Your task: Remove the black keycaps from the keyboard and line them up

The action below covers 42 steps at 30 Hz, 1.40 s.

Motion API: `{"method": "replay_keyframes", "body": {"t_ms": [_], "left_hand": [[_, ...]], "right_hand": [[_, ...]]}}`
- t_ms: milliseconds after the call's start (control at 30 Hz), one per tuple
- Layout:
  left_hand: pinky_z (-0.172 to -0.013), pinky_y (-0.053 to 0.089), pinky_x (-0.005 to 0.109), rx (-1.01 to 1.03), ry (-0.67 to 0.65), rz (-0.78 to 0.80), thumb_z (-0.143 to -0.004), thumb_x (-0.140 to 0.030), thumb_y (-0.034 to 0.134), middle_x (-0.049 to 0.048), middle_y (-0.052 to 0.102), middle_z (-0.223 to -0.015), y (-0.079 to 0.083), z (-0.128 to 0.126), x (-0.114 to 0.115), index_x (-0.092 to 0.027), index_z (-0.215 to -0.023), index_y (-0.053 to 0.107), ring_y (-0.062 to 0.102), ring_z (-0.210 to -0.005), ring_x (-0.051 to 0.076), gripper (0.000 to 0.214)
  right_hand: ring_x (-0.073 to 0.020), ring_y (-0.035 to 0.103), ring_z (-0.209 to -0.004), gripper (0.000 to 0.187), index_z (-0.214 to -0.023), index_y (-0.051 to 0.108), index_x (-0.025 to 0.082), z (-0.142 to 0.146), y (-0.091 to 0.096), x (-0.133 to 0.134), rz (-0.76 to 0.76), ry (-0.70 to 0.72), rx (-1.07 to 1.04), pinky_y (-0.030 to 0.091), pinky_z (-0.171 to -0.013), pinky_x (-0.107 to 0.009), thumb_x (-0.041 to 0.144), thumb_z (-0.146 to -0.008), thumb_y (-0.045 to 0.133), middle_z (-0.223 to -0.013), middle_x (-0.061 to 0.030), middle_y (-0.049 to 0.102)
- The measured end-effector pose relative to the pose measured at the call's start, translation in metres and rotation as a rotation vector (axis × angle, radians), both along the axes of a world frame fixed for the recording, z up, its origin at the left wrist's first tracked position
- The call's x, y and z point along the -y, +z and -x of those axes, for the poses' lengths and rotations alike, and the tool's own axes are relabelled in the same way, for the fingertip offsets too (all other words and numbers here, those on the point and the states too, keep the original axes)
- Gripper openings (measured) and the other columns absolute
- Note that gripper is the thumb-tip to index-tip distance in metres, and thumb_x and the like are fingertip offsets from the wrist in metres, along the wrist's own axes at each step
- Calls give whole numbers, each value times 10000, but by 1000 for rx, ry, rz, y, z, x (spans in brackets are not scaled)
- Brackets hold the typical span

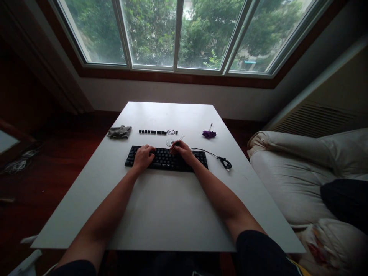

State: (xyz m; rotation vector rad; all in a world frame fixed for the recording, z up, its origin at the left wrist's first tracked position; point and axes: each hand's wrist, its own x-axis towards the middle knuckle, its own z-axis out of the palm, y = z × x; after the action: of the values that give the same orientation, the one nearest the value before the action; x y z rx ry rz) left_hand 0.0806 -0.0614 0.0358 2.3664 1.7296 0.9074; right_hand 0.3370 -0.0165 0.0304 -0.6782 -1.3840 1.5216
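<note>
A black keyboard (pixel 163 163) lies on the white table. My left hand (pixel 143 155) rests over its left part, fingers bent across the keys and the far edge, gripping it in place. Above the keyboard's right half, my right hand (pixel 183 150) is closed around a wire keycap puller (pixel 181 137), whose thin wires stick out past the fingers and whose dark handle is partly covered. Just beyond the keyboard sits a clear round dish or ring (pixel 169 142), partly hidden by my right hand. Farther back, several loose black keycaps (pixel 152 132) stand in a row.
A second ring-like item (pixel 170 132) is by the row. At the left lies a grey cloth (pixel 120 132); at the right, a purple cloth-like bundle (pixel 209 134) with a thin stick. The coiled USB cable (pixel 225 163) is right of the keyboard. A couch (pixel 287 176) stands beside the table (pixel 166 214).
</note>
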Motion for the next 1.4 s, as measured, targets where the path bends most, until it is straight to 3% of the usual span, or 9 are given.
{"method": "replay_keyframes", "body": {"t_ms": [200, 367, 467, 633, 833, 1167, 1400], "left_hand": [[-934, 445, 451, -16, -42, 6, -863, -237, 575, 60, 669, -1025, 1, -7, 4, -264, -1013, 693, 591, -1035, 275, 192], [-960, 428, 460, -28, -87, 15, -875, -288, 592, 65, 660, -1078, 4, -14, 8, -276, -1043, 695, 568, -1085, 283, 197], [-971, 421, 460, -34, -109, 17, -879, -304, 596, 62, 656, -1086, 5, -16, 9, -279, -1051, 691, 562, -1092, 281, 197], [-963, 421, 455, -55, -150, 16, -875, -286, 601, 62, 661, -1098, 4, -18, 10, -271, -1086, 676, 560, -1090, 278, 225], [-957, 426, 453, -63, -187, 30, -898, -284, 585, 59, 677, -1105, 4, -21, 10, -274, -1083, 692, 567, -1095, 275, 213], [-950, 425, 429, -51, -191, -1, -976, -320, 513, 59, 691, -1075, 1, -22, 9, -264, -1102, 687, 582, -1072, 256, 222], [-949, 419, 418, -44, -193, 11, -992, -331, 492, 56, 696, -1075, 3, -24, 11, -272, -1104, 688, 593, -1066, 248, 233]], "right_hand": [[-157, 664, -674, 254, -977, 557, 216, 0, 0, 0, -34, -93, 16, 548, -646, -305, 426, -863, 642, -845, -16, 696], [-146, 623, -698, 276, -969, 573, 231, 0, -2, -6, -126, -335, 87, 539, -604, -275, 491, -879, 600, -876, -13, 656], [-161, 629, -754, 284, -976, 602, 232, -5, -2, -9, -215, -461, 195, 547, -625, -286, 498, -875, 610, -951, -31, 654], [-184, 646, -742, 280, -977, 645, 222, -18, -2, -14, -304, -517, 371, 539, -705, -318, 484, -911, 572, -818, -30, 664], [-179, 664, -686, 297, -965, 646, 219, -28, -10, -26, -253, -412, 418, 536, -627, -295, 497, -870, 610, -755, -14, 668], [-176, 688, -660, 305, -973, 634, 204, -31, -21, -35, -138, -401, 330, 553, -622, -302, 479, -842, 652, -785, -24, 690], [-172, 644, -702, 237, -981, 696, 226, -28, -13, -23, -345, -313, 496, 533, -734, -328, 424, -854, 663, -769, -7, 699]]}}
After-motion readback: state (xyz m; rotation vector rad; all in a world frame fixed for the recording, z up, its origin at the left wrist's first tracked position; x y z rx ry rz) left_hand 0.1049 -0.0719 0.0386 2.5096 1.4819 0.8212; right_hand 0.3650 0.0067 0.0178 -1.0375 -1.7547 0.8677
